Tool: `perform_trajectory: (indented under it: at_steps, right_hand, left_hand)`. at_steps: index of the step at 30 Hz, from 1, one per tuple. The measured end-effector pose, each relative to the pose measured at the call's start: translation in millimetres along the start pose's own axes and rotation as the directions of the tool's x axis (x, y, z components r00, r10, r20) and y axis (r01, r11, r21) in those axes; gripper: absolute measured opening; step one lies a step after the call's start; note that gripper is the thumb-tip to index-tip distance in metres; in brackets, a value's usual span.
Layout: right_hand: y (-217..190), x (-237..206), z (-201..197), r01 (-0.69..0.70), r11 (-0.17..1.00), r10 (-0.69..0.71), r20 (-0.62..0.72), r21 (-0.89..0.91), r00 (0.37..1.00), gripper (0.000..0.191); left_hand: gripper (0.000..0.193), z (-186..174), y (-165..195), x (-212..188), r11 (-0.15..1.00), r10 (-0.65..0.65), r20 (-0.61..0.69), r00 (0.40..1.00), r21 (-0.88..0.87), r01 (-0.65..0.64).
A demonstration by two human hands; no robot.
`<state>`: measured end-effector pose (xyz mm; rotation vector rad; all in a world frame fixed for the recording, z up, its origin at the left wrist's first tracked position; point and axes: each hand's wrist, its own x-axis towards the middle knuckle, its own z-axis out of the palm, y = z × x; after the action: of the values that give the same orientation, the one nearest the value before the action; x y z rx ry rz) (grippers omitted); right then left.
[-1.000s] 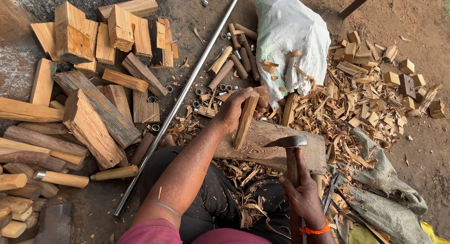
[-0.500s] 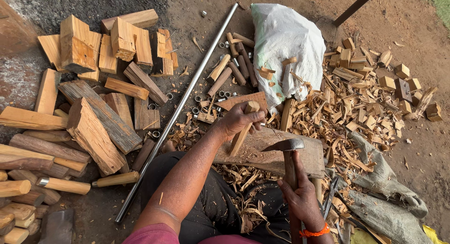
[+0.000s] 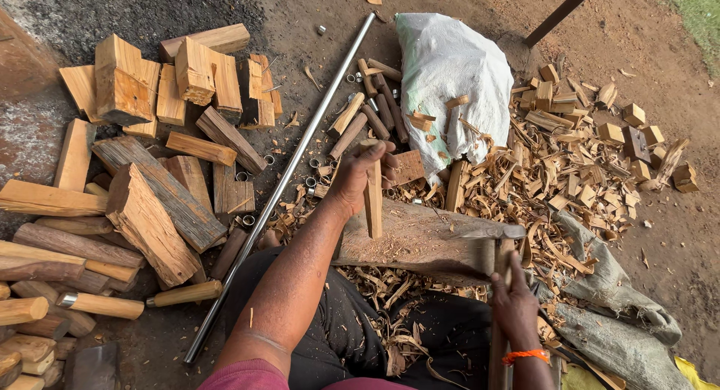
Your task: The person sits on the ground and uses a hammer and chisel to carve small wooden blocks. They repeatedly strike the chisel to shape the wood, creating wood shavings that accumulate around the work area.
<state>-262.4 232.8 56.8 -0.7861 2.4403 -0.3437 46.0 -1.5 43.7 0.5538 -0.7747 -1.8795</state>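
My left hand (image 3: pixel 358 177) grips a slim pale wooden stick (image 3: pixel 373 204) and holds it nearly upright on a worn wooden chopping block (image 3: pixel 427 238) in front of my lap. Lower right, my right hand (image 3: pixel 514 301) is closed on the wooden handle (image 3: pixel 498 354) of a small axe. Its metal head (image 3: pixel 486 253) is blurred and sits low against the right end of the block, right of the stick and apart from it.
A long metal pipe (image 3: pixel 300 161) lies diagonally left of the block, with small metal rings (image 3: pixel 313 174) scattered beside it. Split wood billets (image 3: pixel 150 187) are piled at left. A white sack (image 3: pixel 450 64) lies behind. Shavings and small wood blocks (image 3: pixel 577 146) cover the right.
The stick has gone from leaning on the block to standing nearly upright in my left hand. The axe head has dropped lower and to the right, by the block's end.
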Motion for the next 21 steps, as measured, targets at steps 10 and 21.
perform_trajectory:
  at_steps: [10, 21]
  right_hand:
    - [10, -30, 55, 0.715, 0.514, -0.824, -0.039, -0.474, 0.566, 0.079]
    - [-89, -83, 95, 0.917, 0.396, -0.839, 0.422, 0.039, 0.344, 0.096]
  left_hand:
    - [0.049, -4, 10, 7, 0.991, 0.028, -0.234, 0.972, -0.122, -0.058]
    - [0.05, -5, 14, 5, 0.992, 0.065, -0.25, 0.966, -0.091, -0.09]
